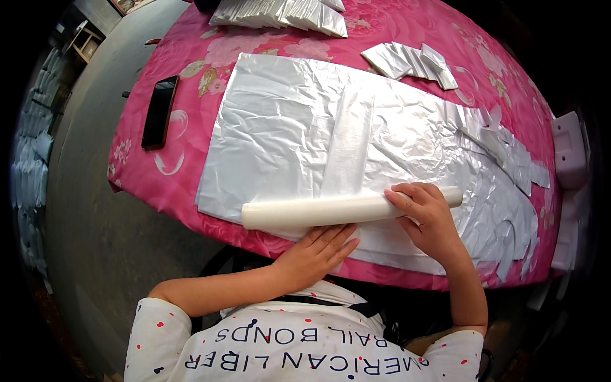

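Seeing a pink flowered tablecloth [197, 121] running out past the white roll [344, 210] on every side, and rumpled silvery sheets [394, 143] lying spread between the two, directly under the roll. Watching that roll closely now, lying lengthwise by the near edge of those sheets! Seeing the right hand [425, 215] grasping it across the top, right of its middle, fingertips reaching over toward the far side; not being able to tell how firmly. Finding the left hand [318, 251] lying loose and flat at the roll's near side, fingers straight, gripping nothing. Sensing danger here: perhaps skewing the roll by pressing harder on the right than on the left, or wrinkling the top sheet by dragging it over those creases. Fearing a slide off the near edge, too, with slick film beneath the roll. Moving outward, spotting ragged strips [499, 149] curling beyond the roll's right end, probably snagging or bunching up if getting caught beneath it. Noting a fanned bundle [280, 14] of folded silvery film sitting far beyond the roll, well apart, blocking nothing. Picking out a smaller cluster of folded packets [410, 62] resting beyond the roll's right half, also lying clear of it. Catching a dark phone [160, 113] lying left of the roll and farther out, hindering nothing.
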Action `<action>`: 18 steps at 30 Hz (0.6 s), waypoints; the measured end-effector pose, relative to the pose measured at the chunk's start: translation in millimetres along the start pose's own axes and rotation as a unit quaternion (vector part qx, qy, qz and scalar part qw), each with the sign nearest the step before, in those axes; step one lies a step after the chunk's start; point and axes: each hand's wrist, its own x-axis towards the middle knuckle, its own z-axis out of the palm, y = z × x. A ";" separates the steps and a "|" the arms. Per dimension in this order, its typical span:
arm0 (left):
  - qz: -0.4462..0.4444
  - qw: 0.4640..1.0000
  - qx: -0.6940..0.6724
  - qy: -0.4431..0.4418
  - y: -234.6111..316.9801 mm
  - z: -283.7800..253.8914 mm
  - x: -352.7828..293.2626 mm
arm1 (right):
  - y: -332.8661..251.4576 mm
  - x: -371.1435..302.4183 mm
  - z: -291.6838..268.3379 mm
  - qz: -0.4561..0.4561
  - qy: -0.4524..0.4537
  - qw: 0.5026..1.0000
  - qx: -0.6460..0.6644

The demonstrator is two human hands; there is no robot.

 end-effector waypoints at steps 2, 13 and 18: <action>-0.010 1.000 -0.006 0.017 3.0 2.9 0.1 | 0.8 9.3 5.1 0.003 0.017 1.000 -0.008; -0.003 1.000 0.018 0.020 8.2 2.3 -0.4 | 49.1 110.2 31.6 0.020 0.190 0.976 -0.102; 0.084 0.996 -0.043 0.010 -14.2 -13.3 -8.1 | 56.5 119.9 31.8 0.011 0.189 0.976 -0.110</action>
